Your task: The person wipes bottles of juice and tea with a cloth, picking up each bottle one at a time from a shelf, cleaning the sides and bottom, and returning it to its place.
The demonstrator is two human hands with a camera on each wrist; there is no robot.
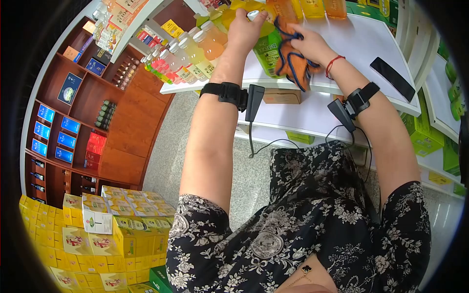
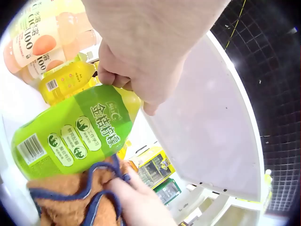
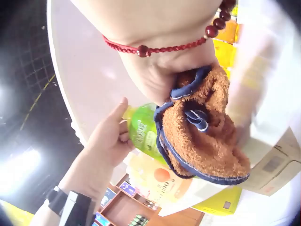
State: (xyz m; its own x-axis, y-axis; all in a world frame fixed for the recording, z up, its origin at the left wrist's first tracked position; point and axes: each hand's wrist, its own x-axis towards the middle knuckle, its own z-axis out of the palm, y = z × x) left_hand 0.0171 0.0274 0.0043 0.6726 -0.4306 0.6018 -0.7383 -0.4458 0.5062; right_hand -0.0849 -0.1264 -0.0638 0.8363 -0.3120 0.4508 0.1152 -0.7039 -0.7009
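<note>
A green-labelled bottle (image 1: 267, 52) with yellow liquid is held by its capped neck in the left hand (image 1: 245, 30); in the left wrist view the bottle (image 2: 75, 129) lies slanted, its label and barcode showing. The right hand (image 1: 310, 45) grips an orange cloth (image 1: 294, 63) with dark blue edging, which lies against the bottle's side. In the right wrist view the cloth (image 3: 202, 132) hangs in folds and covers part of the bottle (image 3: 145, 132), while the left hand (image 3: 110, 132) holds the neck end.
Rows of juice bottles (image 1: 195, 56) stand on the white shelf (image 1: 342, 83) at the left, with yellow and orange bottles (image 1: 312, 9) behind. A black phone (image 1: 392, 78) lies at the right. Below are a cardboard box (image 1: 282, 96) and green cartons. Stacked yellow cartons (image 1: 141, 239) stand at lower left.
</note>
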